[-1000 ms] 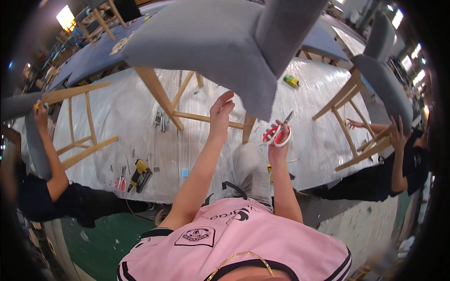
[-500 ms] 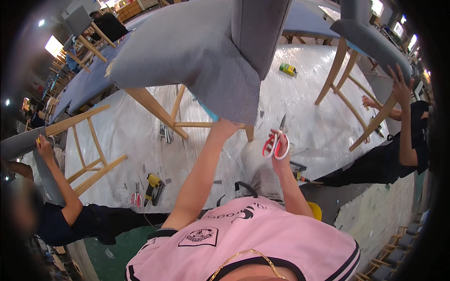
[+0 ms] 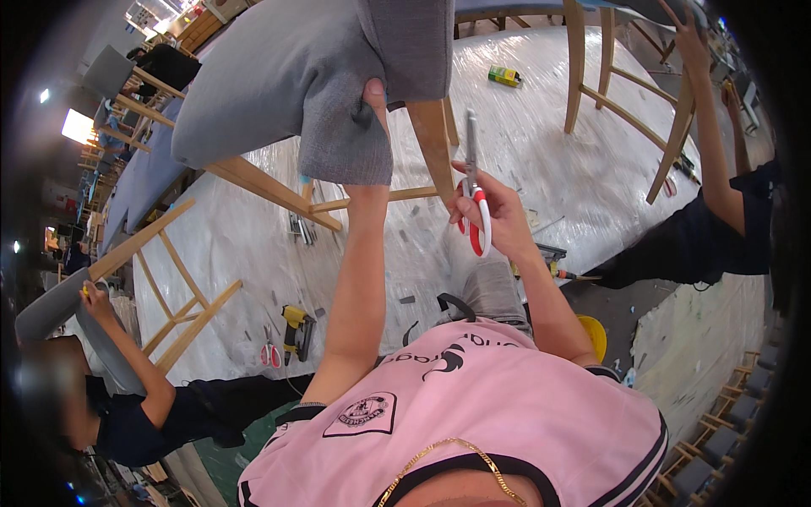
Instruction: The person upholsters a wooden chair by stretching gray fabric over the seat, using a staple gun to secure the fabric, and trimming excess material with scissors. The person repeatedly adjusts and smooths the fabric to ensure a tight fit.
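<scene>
A grey upholstered chair (image 3: 262, 93) with pale wooden legs stands before me, its seat and back filling the upper middle of the view. From under its back hangs a loose flap of grey fabric (image 3: 342, 152). My left hand (image 3: 374, 95) is closed on this flap; the thumb shows on the outside, while the fingers are hidden behind the cloth. To the right of the flap, beside a chair leg (image 3: 429, 139), my right hand (image 3: 498, 207) holds scissors (image 3: 470, 148) with red and white handles. Their blades point up and look closed, apart from the fabric.
The tabletop (image 3: 405, 262) is covered in clear plastic film. A yellow-black staple gun (image 3: 296, 329), other scissors (image 3: 269, 351), a second stapler (image 3: 551, 253) and a green-yellow container (image 3: 505, 76) lie on it. Co-workers handle chairs at left (image 3: 190, 296) and right (image 3: 629, 110).
My left hand has moved up from the flap's lower edge and grips it higher, bunching the cloth. My right hand has raised the scissors toward the chair. The view has shifted.
</scene>
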`<control>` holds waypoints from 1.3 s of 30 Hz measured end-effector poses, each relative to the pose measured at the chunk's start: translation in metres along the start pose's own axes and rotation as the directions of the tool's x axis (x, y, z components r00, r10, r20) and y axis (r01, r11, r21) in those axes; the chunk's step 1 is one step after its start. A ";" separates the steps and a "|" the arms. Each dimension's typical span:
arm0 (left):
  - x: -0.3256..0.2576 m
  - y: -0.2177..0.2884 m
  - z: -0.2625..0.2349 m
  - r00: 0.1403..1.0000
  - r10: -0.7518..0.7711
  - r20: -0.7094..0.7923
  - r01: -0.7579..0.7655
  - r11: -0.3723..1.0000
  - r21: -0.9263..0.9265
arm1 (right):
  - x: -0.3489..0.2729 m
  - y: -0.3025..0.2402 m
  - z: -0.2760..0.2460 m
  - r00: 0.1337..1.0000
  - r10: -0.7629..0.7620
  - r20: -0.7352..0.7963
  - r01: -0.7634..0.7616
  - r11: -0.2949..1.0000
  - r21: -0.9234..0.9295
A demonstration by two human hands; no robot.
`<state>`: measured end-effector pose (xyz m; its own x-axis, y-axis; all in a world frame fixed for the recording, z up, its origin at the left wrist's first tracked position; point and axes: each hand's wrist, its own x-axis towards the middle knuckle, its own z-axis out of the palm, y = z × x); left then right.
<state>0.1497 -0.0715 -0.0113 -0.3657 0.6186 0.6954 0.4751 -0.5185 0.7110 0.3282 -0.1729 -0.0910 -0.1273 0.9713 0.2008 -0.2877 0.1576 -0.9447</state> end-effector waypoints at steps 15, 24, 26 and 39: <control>0.019 0.013 -0.014 0.978 0.022 0.207 -0.015 0.999 -0.039 | 0.038 -0.030 0.021 0.997 0.021 0.071 -0.018 0.998 -0.052; 0.019 0.009 -0.021 0.974 0.047 0.223 -0.022 0.993 -0.113 | 0.038 -0.041 0.021 0.993 0.052 0.104 -0.037 0.989 -0.140; 0.017 0.009 -0.026 0.966 0.051 0.254 -0.023 0.994 -0.111 | 0.040 -0.036 0.021 0.988 0.053 0.146 -0.033 0.990 -0.139; 0.033 0.005 -0.037 0.876 -0.101 0.472 0.259 0.923 -0.284 | 0.050 -0.039 0.018 0.961 0.029 0.274 0.001 0.994 -0.110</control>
<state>0.1099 -0.0756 0.0191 0.0092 0.8726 0.4883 0.1163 -0.4859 0.8662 0.3157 -0.1339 -0.0398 -0.3905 0.8897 0.2364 -0.1813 0.1775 -0.9673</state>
